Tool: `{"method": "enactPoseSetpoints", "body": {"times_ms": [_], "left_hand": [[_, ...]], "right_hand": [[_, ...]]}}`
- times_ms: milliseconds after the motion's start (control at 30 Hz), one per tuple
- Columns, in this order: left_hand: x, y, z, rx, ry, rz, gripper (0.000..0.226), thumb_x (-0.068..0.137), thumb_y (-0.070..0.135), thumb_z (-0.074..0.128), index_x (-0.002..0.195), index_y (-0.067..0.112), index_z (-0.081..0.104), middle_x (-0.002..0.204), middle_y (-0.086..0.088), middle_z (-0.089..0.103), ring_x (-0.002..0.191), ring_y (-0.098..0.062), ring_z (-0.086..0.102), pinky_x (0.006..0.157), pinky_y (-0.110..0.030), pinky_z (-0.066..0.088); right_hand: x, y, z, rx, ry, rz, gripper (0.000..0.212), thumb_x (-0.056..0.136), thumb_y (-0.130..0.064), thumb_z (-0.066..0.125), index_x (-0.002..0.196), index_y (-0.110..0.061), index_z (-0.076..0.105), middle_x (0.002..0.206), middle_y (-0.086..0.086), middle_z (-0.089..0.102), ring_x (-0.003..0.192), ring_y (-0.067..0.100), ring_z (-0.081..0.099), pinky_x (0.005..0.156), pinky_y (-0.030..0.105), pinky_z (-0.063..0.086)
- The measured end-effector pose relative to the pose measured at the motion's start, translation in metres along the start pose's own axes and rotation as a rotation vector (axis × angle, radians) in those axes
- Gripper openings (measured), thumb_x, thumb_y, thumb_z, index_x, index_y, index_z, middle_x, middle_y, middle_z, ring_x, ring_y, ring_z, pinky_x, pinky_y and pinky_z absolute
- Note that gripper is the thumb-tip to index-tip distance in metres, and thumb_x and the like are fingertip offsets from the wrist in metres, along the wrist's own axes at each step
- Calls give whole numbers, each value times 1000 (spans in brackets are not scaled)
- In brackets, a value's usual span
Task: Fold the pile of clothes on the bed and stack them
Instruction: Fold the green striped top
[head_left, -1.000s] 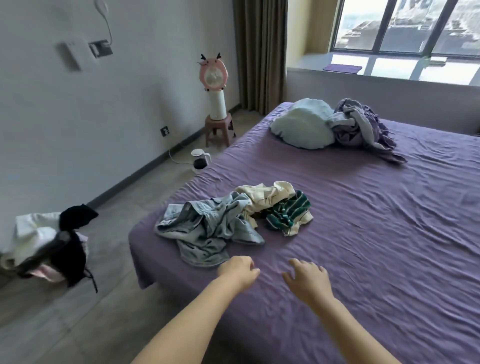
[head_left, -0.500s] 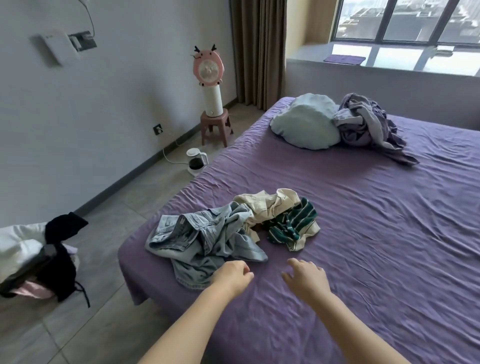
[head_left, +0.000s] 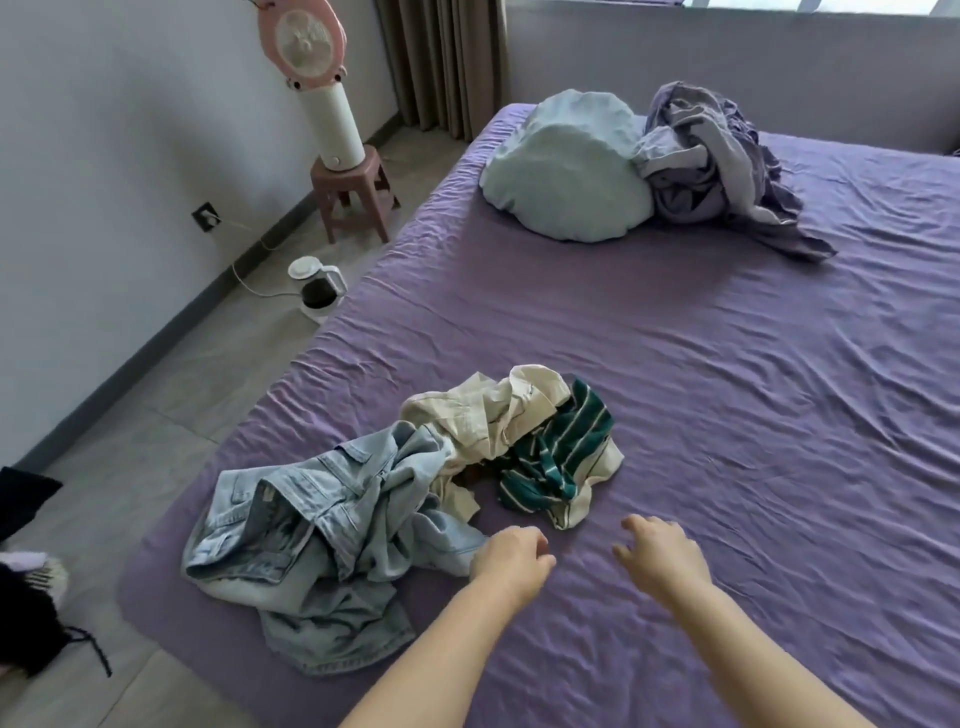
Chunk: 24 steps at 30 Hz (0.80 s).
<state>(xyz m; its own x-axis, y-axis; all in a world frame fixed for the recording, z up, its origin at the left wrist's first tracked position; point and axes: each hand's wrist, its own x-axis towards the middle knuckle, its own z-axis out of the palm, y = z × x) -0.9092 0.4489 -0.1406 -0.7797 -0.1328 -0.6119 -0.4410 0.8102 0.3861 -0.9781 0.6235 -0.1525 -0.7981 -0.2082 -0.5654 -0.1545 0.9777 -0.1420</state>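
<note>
Clothes (head_left: 410, 499) lie in a loose, unfolded pile near the left edge of the bed (head_left: 727, 415), on its purple sheet. We see three pieces in it: pale jeans (head_left: 311, 535) spread toward the bed's near left corner, a cream garment (head_left: 483, 410) bunched on top behind them, and a green striped top (head_left: 558, 457) to the right, touching the cream one. Our left hand (head_left: 511, 564) is loosely curled at the near edge of the jeans, grasping nothing that we can see; whether it touches the denim we cannot tell. Our right hand (head_left: 660, 558) hovers just beside it over bare sheet, fingers spread and released, near the striped top but apart from it. Farther up the bed sit a pale blue pillow (head_left: 566, 166) and, touching it on the right, a crumpled lilac blanket (head_left: 711, 161). On the floor to the left stand a kettle (head_left: 317, 286) and a stool (head_left: 353, 195) bearing a pink fan (head_left: 309, 41)
</note>
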Motion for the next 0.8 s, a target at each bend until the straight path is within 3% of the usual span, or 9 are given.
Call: {"method": "enactPoseSetpoints", "body": {"times_ms": [200, 300, 400, 500, 567, 667, 733, 800], "left_hand": [[87, 7, 20, 196, -35, 122, 36, 96, 30, 47, 129, 16, 52, 133, -5, 45, 125, -25, 39, 97, -41, 42], [128, 6, 24, 348, 22, 243, 35, 93, 26, 50, 127, 16, 52, 138, -6, 39, 134, -27, 30, 104, -42, 33], [168, 1, 30, 443, -9, 303, 55, 87, 31, 60, 138, 26, 39, 157, -6, 12, 146, -28, -1, 115, -54, 12], [197, -6, 42, 427, -158, 268, 81, 80, 37, 68, 146, 31, 22, 159, -3, -7, 145, -31, -13, 111, -60, 15], [203, -9, 51, 483, -169, 275, 84, 79, 31, 70, 147, 28, 20, 157, -7, 1, 144, -34, -3, 110, -58, 18], [201, -11, 54, 512, 2, 348, 59, 82, 8, 63, 136, 16, 40, 135, -13, 40, 124, -32, 36, 97, -39, 35], [194, -11, 50, 283, 74, 346, 39, 86, 5, 57, 124, 13, 54, 120, -8, 54, 112, -26, 46, 90, -31, 37], [180, -6, 37, -19, 110, 302, 29, 86, 9, 60, 114, 14, 64, 111, -4, 62, 106, -20, 51, 87, -20, 37]], "right_hand": [[82, 15, 13, 94, -59, -23, 44, 93, -31, 50, 135, -22, 42, 139, 3, 42, 126, 24, 41, 100, 33, 39], [121, 19, 19, 147, -39, -58, 47, 91, -26, 54, 136, -24, 42, 135, 5, 42, 122, 25, 43, 95, 34, 43], [158, 22, 23, 244, 26, -59, 52, 90, -26, 58, 139, -28, 39, 138, 8, 39, 119, 27, 45, 93, 36, 43], [192, 18, 32, 306, 25, -58, 63, 90, -26, 59, 145, -33, 29, 154, 9, 19, 132, 28, 35, 103, 38, 37], [205, 13, 42, 371, 22, -60, 67, 90, -19, 60, 147, -31, 26, 154, 7, 18, 135, 27, 28, 106, 35, 34], [203, 12, 51, 510, 92, -54, 58, 91, -10, 56, 143, -25, 36, 128, 5, 46, 118, 24, 46, 87, 23, 37], [191, 16, 45, 552, 178, -63, 46, 90, -11, 58, 134, -21, 50, 104, 2, 52, 102, 24, 54, 78, 21, 33], [175, 21, 29, 603, 275, -64, 35, 86, -13, 64, 121, -17, 61, 93, 0, 55, 89, 20, 55, 73, 21, 33]]}}
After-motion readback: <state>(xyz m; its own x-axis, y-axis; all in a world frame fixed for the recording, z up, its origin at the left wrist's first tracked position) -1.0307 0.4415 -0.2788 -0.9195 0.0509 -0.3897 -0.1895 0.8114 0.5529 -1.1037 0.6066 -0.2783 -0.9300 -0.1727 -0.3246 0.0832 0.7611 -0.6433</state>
